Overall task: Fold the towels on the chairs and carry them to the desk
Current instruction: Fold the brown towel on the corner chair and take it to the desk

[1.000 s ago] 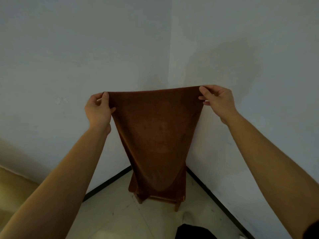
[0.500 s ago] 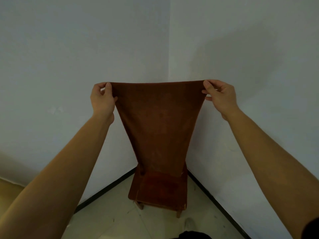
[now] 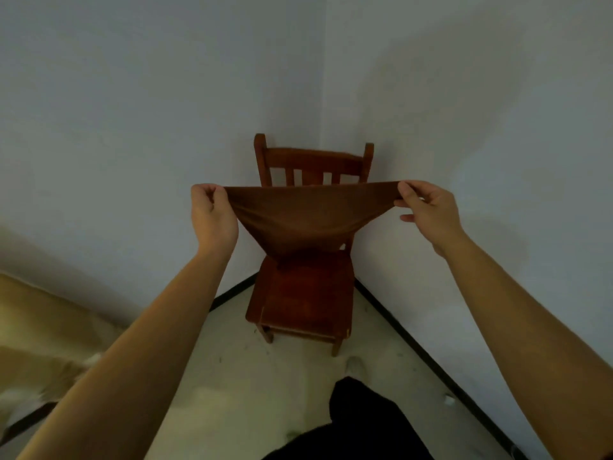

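Pinching brown towel [image 3: 305, 217] corners, left hand [image 3: 212, 217] and right hand [image 3: 428, 210] grip clamped on it, chair [image 3: 308, 293] partly hidden behind.

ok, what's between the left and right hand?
The brown towel: its top edge spans from the left hand to the right hand, each pinching a corner, with the cloth sagging toward the chair seat. This shows in the head view.

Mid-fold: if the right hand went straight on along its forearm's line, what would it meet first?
Most likely the right back post of the chair, then the wall behind it, though depth is unclear. The right hand pinches the towel corner.
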`<state>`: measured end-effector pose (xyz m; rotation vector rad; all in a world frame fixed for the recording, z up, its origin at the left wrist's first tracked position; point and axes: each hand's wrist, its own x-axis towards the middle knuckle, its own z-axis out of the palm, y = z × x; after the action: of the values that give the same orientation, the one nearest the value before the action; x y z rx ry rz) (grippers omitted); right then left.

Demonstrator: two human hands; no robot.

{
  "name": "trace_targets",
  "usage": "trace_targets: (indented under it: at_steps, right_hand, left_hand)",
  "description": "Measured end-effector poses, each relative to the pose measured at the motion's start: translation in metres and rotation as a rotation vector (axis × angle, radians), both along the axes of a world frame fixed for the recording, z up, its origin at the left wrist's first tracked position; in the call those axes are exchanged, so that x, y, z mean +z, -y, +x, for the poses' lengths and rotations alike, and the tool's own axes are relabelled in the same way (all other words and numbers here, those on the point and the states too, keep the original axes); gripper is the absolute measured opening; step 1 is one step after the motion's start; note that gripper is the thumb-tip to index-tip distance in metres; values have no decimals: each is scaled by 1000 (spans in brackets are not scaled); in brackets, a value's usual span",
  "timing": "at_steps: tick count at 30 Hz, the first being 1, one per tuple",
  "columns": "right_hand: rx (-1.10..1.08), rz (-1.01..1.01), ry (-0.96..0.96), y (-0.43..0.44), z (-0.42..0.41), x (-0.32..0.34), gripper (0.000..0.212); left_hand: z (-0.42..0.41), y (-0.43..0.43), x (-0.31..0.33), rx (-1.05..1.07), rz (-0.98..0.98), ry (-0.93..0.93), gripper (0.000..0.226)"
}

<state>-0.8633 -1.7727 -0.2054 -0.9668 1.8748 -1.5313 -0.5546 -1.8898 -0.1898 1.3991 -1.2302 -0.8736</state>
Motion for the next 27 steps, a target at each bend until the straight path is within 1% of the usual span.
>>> trace_targets:
  at_steps: [4, 7, 10, 12, 16, 21, 23, 27]
  right_hand:
    - [31, 155, 39, -41, 16, -68, 22]
    - [53, 268, 80, -67, 24, -115, 19]
    - [62, 380, 114, -89, 27, -153, 20]
    - [77, 467, 127, -99, 28, -183, 22]
    - [90, 568, 152, -112, 29, -212, 27]
    - [131, 644, 168, -104, 24, -238, 31]
    - [164, 668, 170, -87, 18, -248, 31]
    - [230, 709, 106, -47, 6, -270, 28]
  left_hand:
    - [14, -41, -69, 32, 127, 77, 17]
    - [19, -66, -121, 60, 231, 149, 19]
    - [27, -91, -162, 58, 327, 205, 22]
    - [31, -105, -191, 55, 409, 278, 24]
    - [33, -123, -221, 64, 499, 366, 24]
    - [32, -119, -250, 68, 636, 392, 19]
    - [27, -106, -257, 76, 662, 404, 17]
    - [19, -69, -271, 71, 694, 429, 12]
